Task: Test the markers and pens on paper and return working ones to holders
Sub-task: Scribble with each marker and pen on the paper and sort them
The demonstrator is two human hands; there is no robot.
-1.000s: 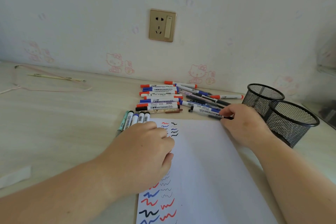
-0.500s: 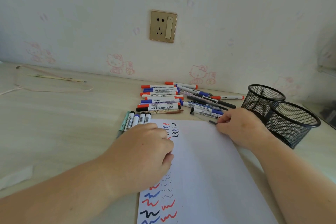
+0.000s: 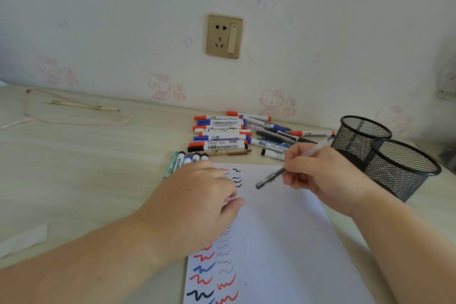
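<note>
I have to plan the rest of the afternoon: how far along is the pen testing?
Done: many red, blue and black squiggles already mark the paper. In hand: the right hand holds a thin pen above the sheet, while the left hand rests on the paper. Left: the marker pile by the wall, and both mesh holders look empty.

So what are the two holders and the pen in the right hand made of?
Holders: black mesh you can see through, probably painted metal with a solid rim. Pen: looks like plastic, with a translucent frosted barrel and dark cap end, held in the right hand.
</note>
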